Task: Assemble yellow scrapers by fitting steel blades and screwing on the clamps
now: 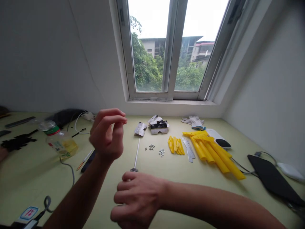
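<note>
within right hand (137, 197), screwdriver (137, 153), slender, silver-shafted

The left hand (107, 135) is raised above the tabletop (178, 168), fingers (111, 119) bent toward the thumb (117, 136), forearm (83, 187) slanting up. The right hand (138, 198) sits lower, toward the near edge, fingers tightly curled, forearm (202, 198) reaching from the right.

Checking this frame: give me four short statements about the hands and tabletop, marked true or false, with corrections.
1. The right hand grips a screwdriver with a slim metal shaft. True.
2. The left hand lies flat on the pale green tabletop. False: it is raised, fingers curled.
3. The clear plastic bottle with a green label band contains yellowish liquid. True.
4. The long yellow plastic tubes lie left of the small silver nuts. False: they lie to the right.
</note>
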Demonstrator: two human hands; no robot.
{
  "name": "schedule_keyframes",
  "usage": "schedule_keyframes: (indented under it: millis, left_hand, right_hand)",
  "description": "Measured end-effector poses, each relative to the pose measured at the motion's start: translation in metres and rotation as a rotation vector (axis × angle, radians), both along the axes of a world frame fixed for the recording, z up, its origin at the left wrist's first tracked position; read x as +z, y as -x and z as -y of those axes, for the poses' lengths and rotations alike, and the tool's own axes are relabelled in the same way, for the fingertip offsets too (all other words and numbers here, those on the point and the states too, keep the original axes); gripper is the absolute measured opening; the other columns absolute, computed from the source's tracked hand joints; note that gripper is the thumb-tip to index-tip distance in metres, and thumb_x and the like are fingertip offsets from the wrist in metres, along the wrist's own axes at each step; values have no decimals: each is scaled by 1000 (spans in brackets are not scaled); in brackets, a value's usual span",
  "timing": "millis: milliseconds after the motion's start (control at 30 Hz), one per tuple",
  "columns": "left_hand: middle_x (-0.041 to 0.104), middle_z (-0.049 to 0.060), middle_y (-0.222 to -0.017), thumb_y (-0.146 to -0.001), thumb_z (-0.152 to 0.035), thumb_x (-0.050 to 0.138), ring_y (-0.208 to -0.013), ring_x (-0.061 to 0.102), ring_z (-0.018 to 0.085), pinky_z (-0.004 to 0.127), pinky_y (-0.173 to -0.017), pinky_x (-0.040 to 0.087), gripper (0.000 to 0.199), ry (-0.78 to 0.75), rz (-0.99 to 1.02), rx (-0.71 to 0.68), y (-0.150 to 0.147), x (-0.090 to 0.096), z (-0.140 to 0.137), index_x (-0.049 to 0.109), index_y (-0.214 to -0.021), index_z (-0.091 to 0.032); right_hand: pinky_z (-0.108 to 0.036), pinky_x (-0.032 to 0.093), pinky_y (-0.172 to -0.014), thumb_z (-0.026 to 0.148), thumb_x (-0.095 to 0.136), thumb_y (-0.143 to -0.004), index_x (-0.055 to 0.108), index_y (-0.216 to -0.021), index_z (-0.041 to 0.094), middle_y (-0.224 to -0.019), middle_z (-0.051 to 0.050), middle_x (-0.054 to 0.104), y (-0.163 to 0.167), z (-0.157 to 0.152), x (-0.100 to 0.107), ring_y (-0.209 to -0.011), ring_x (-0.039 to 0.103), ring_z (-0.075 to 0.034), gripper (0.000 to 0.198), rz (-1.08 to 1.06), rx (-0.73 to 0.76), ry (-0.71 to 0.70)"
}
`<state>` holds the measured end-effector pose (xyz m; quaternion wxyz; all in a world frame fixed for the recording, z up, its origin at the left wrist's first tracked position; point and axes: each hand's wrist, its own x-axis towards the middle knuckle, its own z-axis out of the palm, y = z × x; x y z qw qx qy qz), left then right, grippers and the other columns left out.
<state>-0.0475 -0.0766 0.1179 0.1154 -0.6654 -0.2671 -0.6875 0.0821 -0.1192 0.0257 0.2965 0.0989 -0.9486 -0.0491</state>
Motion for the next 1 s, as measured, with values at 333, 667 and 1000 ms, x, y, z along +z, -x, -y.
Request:
schedule_keyframes:
  millis: [333, 667, 1000]
  left_hand:
    - [65, 4, -85, -81, -20, 46, -75, 61, 15, 24, -64, 50, 18, 641, -42, 238, 52, -60, -92, 64, -84, -16]
    - [56, 14, -122, -88, -34, 45, -114, 53, 27, 39, -95, 43, 36, 1025, -837, 418, 37, -121, -58, 63, -115, -19]
    - [68, 15, -100, -72, -42, 62, -89, 63, 32, 37, -72, 45, 33, 1414, -873, 372, 47, -106, -39, 63, -97, -20]
  right_hand:
    - [-42, 30, -102, 35, 50, -86, 56, -99, 21, -106, -4, 58, 42, -41, -52, -93, 50, -19, 20, 228, -280, 109]
    - [-31, 41, -81, 23, 45, -92, 60, -92, 18, -91, -7, 66, -102, -58, -23, -86, 57, -18, 17, 25, -926, 334]
    - [-37, 44, -71, 50, 43, -87, 58, -115, 17, -113, -18, 64, -302, -82, -21, -98, 63, -31, 46, 243, -2066, 734]
